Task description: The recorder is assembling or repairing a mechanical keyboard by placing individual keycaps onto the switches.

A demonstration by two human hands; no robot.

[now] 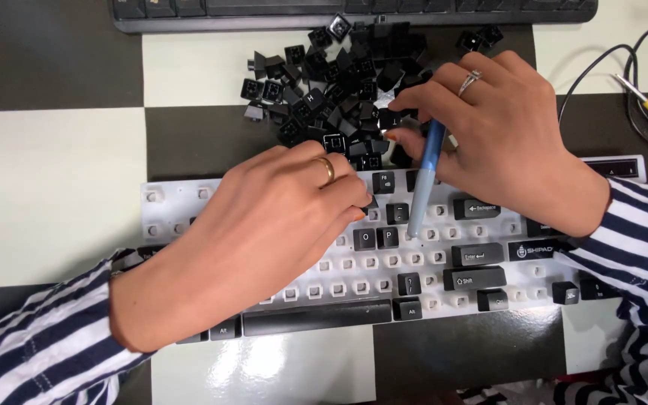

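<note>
Left hand [264, 225] on white keyboard [339, 289], right hand [504, 135] pinching square black keycap [390, 120]

Matt black plastic keycaps [339, 82]; glossy checkered tabletop [54, 180].

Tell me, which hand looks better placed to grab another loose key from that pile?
Probably the right hand: its fingertips already touch the pile of loose black keycaps, though it also holds a blue pen. The left hand rests lower, on the keyboard.

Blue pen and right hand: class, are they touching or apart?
Touching. The head view shows the blue pen tucked under the right hand, its upper end hidden behind the fingers, its tip hanging over the keyboard.
</note>
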